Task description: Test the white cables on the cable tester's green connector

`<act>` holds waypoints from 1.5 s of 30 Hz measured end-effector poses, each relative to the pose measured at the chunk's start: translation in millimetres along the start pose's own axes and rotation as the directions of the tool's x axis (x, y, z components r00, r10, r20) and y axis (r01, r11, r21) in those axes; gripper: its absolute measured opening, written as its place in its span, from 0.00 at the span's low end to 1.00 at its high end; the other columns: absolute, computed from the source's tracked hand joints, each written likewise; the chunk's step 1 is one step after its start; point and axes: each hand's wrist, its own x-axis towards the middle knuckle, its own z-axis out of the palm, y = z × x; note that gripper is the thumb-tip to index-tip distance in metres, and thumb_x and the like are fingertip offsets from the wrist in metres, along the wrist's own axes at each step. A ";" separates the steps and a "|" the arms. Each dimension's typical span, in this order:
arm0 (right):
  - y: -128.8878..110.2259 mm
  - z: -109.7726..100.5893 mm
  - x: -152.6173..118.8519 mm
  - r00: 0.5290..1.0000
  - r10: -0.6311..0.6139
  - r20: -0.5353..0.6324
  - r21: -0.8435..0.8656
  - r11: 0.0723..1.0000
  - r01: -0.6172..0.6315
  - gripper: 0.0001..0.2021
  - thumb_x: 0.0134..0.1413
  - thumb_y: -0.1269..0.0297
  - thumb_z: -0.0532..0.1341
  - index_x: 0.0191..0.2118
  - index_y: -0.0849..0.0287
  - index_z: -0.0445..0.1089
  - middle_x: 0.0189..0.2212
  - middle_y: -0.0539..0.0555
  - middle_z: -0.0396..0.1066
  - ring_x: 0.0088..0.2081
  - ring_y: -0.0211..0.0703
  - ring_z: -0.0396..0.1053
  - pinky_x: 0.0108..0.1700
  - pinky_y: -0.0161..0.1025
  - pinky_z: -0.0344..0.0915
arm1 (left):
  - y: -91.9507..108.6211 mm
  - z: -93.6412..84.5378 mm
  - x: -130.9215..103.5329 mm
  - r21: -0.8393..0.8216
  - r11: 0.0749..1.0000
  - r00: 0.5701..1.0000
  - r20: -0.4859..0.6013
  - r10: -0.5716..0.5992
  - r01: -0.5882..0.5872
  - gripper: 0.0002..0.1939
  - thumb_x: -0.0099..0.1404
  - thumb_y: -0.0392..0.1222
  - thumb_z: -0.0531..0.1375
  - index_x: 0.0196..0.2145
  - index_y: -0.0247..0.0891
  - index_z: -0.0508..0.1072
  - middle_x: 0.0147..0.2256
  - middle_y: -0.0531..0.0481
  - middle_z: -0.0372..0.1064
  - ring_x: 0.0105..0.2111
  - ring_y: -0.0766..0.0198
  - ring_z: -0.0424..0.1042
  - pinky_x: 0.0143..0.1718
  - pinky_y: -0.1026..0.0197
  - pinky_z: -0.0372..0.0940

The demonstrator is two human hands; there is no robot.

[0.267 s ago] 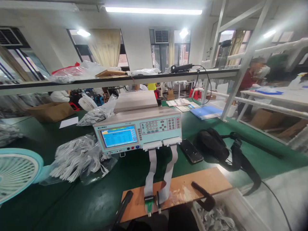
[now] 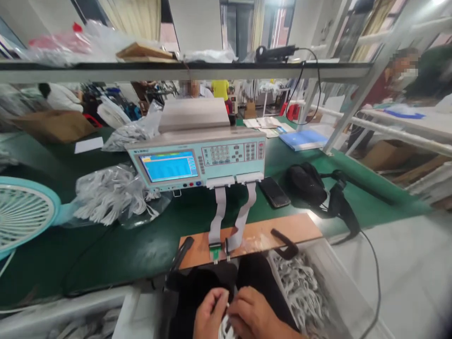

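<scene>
Low in the view, above the lap, my left hand (image 2: 209, 314) and my right hand (image 2: 254, 311) are close together, fingers closed on a white cable (image 2: 226, 328). Most of the cable is hidden by the fingers and the lower frame edge. Just beyond them, two small connector boards, one a green circuit board (image 2: 215, 254), sit at the front edge of an orange-brown wooden board (image 2: 268, 233). Grey ribbon cables (image 2: 219, 212) run from these to a light-blue test instrument (image 2: 229, 165) with a lit screen.
A box of white cables (image 2: 348, 282) stands at the right, another white box (image 2: 122, 306) at lower left. A bag of cables (image 2: 106, 197), a fan (image 2: 26, 212), a phone (image 2: 274, 192) and a black bag (image 2: 305, 183) lie on the green table. A shelf (image 2: 212, 72) crosses above.
The view has tilted down, so things appear higher. Both hands, out of sight before, now show at the bottom with the white cable.
</scene>
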 end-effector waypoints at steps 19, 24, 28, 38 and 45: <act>-16.1 -49.2 29.5 0.951 -0.176 0.255 -0.155 0.963 0.220 0.10 0.61 0.70 0.50 0.43 0.62 0.66 0.34 0.57 0.70 0.32 0.42 0.66 0.36 0.37 0.63 | 19.5 12.5 4.3 -0.232 0.973 0.999 -0.027 -0.018 0.011 0.14 0.49 0.48 0.66 0.26 0.35 0.69 0.20 0.58 0.59 0.21 0.72 0.57 0.21 0.70 0.55; -7.8 -36.6 26.5 0.990 -0.077 0.118 -0.025 0.996 0.081 0.09 0.60 0.69 0.51 0.39 0.59 0.68 0.31 0.55 0.69 0.32 0.41 0.65 0.36 0.36 0.62 | 19.4 16.6 8.5 -0.186 0.982 1.000 -0.019 0.012 -0.016 0.14 0.51 0.49 0.65 0.27 0.35 0.70 0.21 0.57 0.61 0.22 0.71 0.59 0.22 0.70 0.56; 5.0 -20.3 31.9 0.974 0.223 -0.049 0.312 0.929 -0.197 0.07 0.57 0.65 0.53 0.30 0.59 0.65 0.26 0.51 0.64 0.29 0.39 0.61 0.33 0.36 0.59 | 15.5 20.8 12.4 -0.139 0.987 0.997 -0.022 0.078 -0.080 0.13 0.54 0.49 0.63 0.29 0.35 0.71 0.24 0.55 0.65 0.24 0.70 0.63 0.25 0.70 0.60; 17.6 5.2 57.6 0.818 0.565 0.106 0.854 0.369 -0.366 0.17 0.49 0.53 0.61 0.20 0.61 0.63 0.17 0.46 0.58 0.20 0.33 0.54 0.24 0.32 0.52 | 17.0 9.0 22.8 -0.135 0.987 0.996 -0.011 0.085 -0.085 0.16 0.54 0.49 0.63 0.34 0.33 0.71 0.21 0.56 0.64 0.17 0.72 0.60 0.15 0.70 0.56; 14.3 1.5 62.5 0.778 0.600 0.186 0.892 0.229 -0.390 0.15 0.44 0.53 0.64 0.22 0.62 0.68 0.17 0.48 0.65 0.20 0.35 0.60 0.24 0.34 0.55 | 27.2 -4.3 24.6 0.021 0.996 0.992 0.095 0.082 -0.084 0.16 0.56 0.50 0.61 0.33 0.33 0.72 0.18 0.55 0.63 0.17 0.70 0.61 0.15 0.69 0.57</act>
